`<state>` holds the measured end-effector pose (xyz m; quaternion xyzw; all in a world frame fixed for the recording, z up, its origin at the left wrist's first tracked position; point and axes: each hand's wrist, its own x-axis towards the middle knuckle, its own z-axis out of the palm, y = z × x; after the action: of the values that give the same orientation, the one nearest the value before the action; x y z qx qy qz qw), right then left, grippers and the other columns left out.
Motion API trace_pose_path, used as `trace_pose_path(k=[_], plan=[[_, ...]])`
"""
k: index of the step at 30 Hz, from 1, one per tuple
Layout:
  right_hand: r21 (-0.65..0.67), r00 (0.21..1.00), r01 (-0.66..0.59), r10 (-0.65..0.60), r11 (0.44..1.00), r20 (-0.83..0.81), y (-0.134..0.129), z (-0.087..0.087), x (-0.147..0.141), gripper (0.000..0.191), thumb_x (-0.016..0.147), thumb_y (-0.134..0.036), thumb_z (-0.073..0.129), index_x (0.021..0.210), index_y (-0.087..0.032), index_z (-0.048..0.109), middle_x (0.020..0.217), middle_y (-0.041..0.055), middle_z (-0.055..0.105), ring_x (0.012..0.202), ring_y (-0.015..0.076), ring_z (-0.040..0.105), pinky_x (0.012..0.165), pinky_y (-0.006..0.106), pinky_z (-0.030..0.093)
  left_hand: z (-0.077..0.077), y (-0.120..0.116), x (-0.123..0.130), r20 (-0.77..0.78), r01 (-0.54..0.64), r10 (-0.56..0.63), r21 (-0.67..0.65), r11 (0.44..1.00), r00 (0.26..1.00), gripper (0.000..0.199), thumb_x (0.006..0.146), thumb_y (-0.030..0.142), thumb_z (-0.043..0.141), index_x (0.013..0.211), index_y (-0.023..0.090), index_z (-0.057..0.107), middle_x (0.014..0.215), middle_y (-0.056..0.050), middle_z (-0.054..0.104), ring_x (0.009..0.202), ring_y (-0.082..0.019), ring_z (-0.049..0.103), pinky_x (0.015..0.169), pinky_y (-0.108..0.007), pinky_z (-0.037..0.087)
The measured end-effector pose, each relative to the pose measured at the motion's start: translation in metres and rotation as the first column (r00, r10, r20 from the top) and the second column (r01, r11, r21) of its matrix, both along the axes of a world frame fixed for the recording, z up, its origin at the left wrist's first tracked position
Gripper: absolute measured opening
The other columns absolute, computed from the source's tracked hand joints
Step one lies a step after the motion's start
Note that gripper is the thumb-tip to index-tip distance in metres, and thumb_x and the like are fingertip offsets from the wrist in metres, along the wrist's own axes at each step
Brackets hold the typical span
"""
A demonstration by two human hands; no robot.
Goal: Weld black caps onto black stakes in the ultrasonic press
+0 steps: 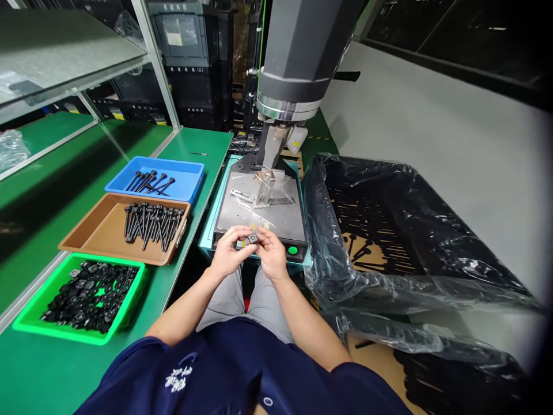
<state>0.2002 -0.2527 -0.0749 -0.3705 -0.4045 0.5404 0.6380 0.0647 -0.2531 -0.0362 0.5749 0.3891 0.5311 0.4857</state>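
Between my two hands, over the front edge of the machine's base, is a small dark knob-like part (253,238). My left hand (232,251) pinches it from the left with thumb and fingers. From the right, the fingertips of my right hand (271,252) close on the same part. Just beyond my hands lies the machine's grey metal plate (233,216), with a clear and metal fixture (264,187) standing on it. A green button (292,250) sits right of my right hand.
On the green bench to the left stand a blue tray (181,167) and a brown tray (90,225) of black bolts, and a green tray (137,288) of black parts. A plastic-lined bin (328,253) is at right. The machine head (298,63) hangs above the plate.
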Motion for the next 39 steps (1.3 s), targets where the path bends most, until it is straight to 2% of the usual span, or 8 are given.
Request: trace_pose_path(k=[7, 11, 15, 23, 28, 32, 36, 39], plan=[[-0.067, 0.957, -0.248, 0.255, 0.967, 0.139, -0.008, -0.005, 0.007, 0.035, 0.076, -0.046, 0.074, 0.100, -0.021, 0.070, 0.091, 0.0052, 0.074, 0.085, 0.0209, 0.068, 0.086, 0.040, 0.052, -0.008, 0.008, -0.005, 0.274, -0.042, 0.106, -0.230, 0.972, 0.956, 0.033, 0.072, 0.033, 0.077, 0.100, 0.017, 0.071, 0.095, -0.007, 0.070, 0.086, -0.018, 0.064, 0.080, -0.030, 0.050], [-0.227, 0.842, -0.533, 0.537, 0.815, -0.050, -0.015, -0.006, 0.009, 0.033, 0.078, -0.043, 0.073, 0.100, -0.018, 0.071, 0.079, 0.0041, 0.072, 0.065, 0.0146, 0.063, 0.065, 0.029, 0.051, -0.009, 0.015, -0.016, 0.422, 0.037, 0.146, -0.396, 0.917, 0.895, 0.036, 0.071, 0.036, 0.078, 0.098, 0.013, 0.069, 0.086, -0.007, 0.071, 0.070, -0.012, 0.063, 0.065, -0.023, 0.050], [-0.285, 0.743, -0.668, 0.597, 0.687, -0.302, -0.017, -0.001, 0.003, 0.034, 0.073, -0.037, 0.078, 0.099, -0.018, 0.069, 0.076, 0.0028, 0.069, 0.058, 0.0110, 0.057, 0.049, 0.020, 0.038, -0.011, 0.016, -0.023, 0.479, 0.110, 0.140, -0.458, 0.882, 0.867, 0.035, 0.071, 0.038, 0.079, 0.091, 0.011, 0.068, 0.087, -0.008, 0.071, 0.065, -0.010, 0.062, 0.060, -0.020, 0.050], [-0.294, 0.811, -0.583, 0.521, 0.757, -0.265, -0.015, -0.004, -0.018, 0.029, 0.068, -0.033, 0.082, 0.085, -0.020, 0.063, 0.073, -0.0003, 0.066, 0.056, 0.0099, 0.052, 0.047, 0.020, 0.034, -0.024, 0.003, -0.033, 0.346, 0.080, 0.072, -0.405, 0.911, 0.935, 0.034, 0.068, 0.030, 0.081, 0.093, 0.010, 0.071, 0.083, -0.009, 0.073, 0.068, -0.015, 0.065, 0.067, -0.027, 0.052], [-0.308, 0.847, -0.531, 0.489, 0.789, -0.207, -0.018, -0.014, -0.033, 0.032, 0.063, -0.034, 0.085, 0.081, -0.021, 0.062, 0.072, 0.0000, 0.065, 0.057, 0.0106, 0.052, 0.046, 0.021, 0.035, -0.013, -0.009, -0.047, 0.207, 0.041, 0.035, -0.354, 0.935, 0.978, 0.031, 0.066, 0.033, 0.081, 0.085, 0.011, 0.070, 0.075, -0.007, 0.071, 0.064, -0.014, 0.063, 0.066, -0.027, 0.051], [-0.354, 0.852, -0.517, 0.506, 0.779, -0.130, -0.021, -0.020, -0.036, 0.037, 0.064, -0.041, 0.085, 0.088, -0.019, 0.067, 0.082, 0.0043, 0.068, 0.066, 0.0126, 0.056, 0.052, 0.022, 0.041, 0.007, -0.006, -0.092, 0.006, -0.216, 0.227, -0.279, 0.936, 0.974, 0.031, 0.067, 0.038, 0.077, 0.084, 0.013, 0.066, 0.071, -0.003, 0.068, 0.063, -0.013, 0.062, 0.062, -0.026, 0.051], [-0.398, 0.860, -0.502, 0.494, 0.768, -0.131, -0.024, -0.028, -0.027, 0.040, 0.064, -0.046, 0.084, 0.088, -0.019, 0.068, 0.080, 0.0043, 0.069, 0.064, 0.0115, 0.055, 0.053, 0.021, 0.041, 0.020, 0.025, -0.180, -0.412, -0.566, 0.490, -0.079, 0.821, 0.768, 0.027, 0.072, 0.038, 0.071, 0.084, 0.015, 0.065, 0.073, -0.001, 0.066, 0.059, -0.012, 0.059, 0.057, -0.023, 0.047], [-0.405, 0.871, -0.487, 0.468, 0.774, -0.151, -0.026, -0.030, -0.020, 0.040, 0.064, -0.046, 0.085, 0.088, -0.018, 0.068, 0.078, 0.0033, 0.068, 0.062, 0.0106, 0.054, 0.053, 0.021, 0.040, 0.014, 0.054, -0.239, -0.860, -0.728, 0.374, 0.004, 0.686, 0.347, 0.019, 0.076, 0.036, 0.066, 0.083, 0.018, 0.067, 0.076, -0.001, 0.069, 0.068, -0.013, 0.062, 0.062, -0.023, 0.047]])
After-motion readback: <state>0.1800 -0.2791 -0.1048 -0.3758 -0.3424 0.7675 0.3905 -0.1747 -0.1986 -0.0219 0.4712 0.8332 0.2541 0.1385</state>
